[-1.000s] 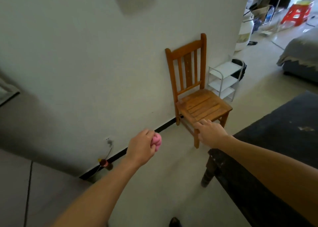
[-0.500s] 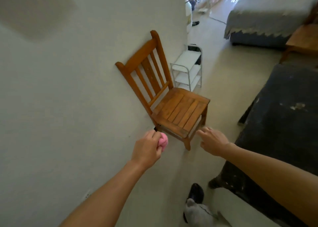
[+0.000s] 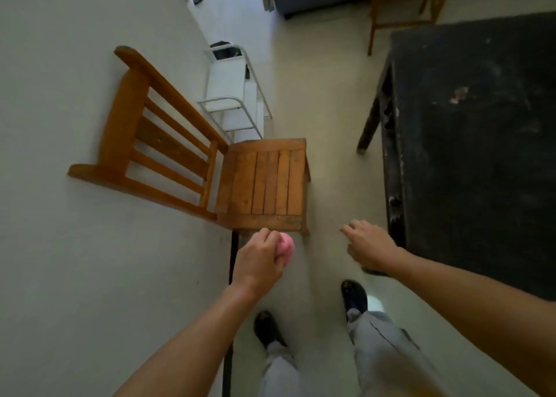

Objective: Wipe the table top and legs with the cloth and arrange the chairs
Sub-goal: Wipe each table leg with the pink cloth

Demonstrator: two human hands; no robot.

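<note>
We seem to be at the chair-arranging stage. Our left hand (image 3: 258, 261) is closed round a balled-up pink cloth (image 3: 285, 247), just short of the wooden chair (image 3: 264, 183), which stands with its back against the wall and is not yet drawn to the black table (image 3: 469, 170). Our right hand (image 3: 368, 246) hangs empty with fingers loosely curled, near the table's edge. We cannot tell whether the wiping is finished, because the top looks dark and scuffed, with pale flecks.

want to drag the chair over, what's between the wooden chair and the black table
Only bare floor lies between the wooden chair and the black table, as the head view shows.
</note>
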